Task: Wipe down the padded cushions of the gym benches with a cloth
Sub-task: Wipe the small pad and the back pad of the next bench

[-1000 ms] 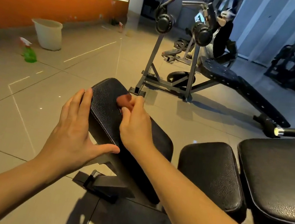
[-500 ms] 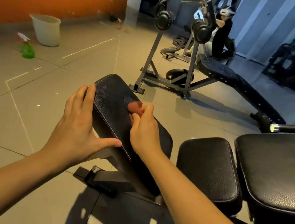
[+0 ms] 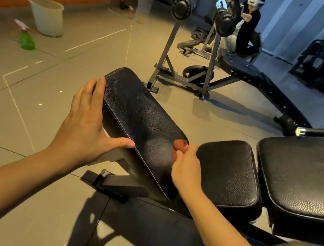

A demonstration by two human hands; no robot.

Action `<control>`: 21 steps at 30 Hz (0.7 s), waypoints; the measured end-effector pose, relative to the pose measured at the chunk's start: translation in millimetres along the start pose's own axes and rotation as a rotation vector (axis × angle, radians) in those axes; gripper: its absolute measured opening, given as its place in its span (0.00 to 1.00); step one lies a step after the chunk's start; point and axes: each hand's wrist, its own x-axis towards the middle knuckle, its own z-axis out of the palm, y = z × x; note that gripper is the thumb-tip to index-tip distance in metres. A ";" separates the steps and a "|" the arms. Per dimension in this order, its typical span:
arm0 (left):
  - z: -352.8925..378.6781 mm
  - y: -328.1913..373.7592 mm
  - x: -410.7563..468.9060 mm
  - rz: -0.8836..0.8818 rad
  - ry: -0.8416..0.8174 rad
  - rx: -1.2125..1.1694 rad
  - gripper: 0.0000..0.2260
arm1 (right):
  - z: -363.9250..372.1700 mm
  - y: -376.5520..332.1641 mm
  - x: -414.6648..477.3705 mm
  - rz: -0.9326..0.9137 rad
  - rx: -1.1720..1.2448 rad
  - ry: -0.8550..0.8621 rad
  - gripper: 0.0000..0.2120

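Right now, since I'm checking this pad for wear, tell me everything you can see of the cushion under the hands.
The cushion is a long black pad with rounded corners, covered in what looks like pebbled vinyl, with a stitched seam round its edge. It sits tilted on a dark metal frame. The left hand lies flat against its left side, thumb at the seam. The right hand grips a small reddish cloth against its right edge. No tear shows.

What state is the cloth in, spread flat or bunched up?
Bunched up: the cloth is a small reddish wad in the right hand's grip.
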 end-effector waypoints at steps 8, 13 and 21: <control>2.0 -1.3 -1.4 -0.003 0.007 -0.004 0.65 | 12.6 -12.2 -33.2 -0.256 0.017 -0.062 0.13; 0.6 -1.6 -1.5 -0.007 0.001 -0.004 0.65 | 11.6 -13.8 21.3 0.125 0.021 0.080 0.10; 1.8 0.2 -0.9 -0.012 0.006 -0.011 0.65 | 2.4 -16.7 33.0 -0.076 0.004 -0.051 0.11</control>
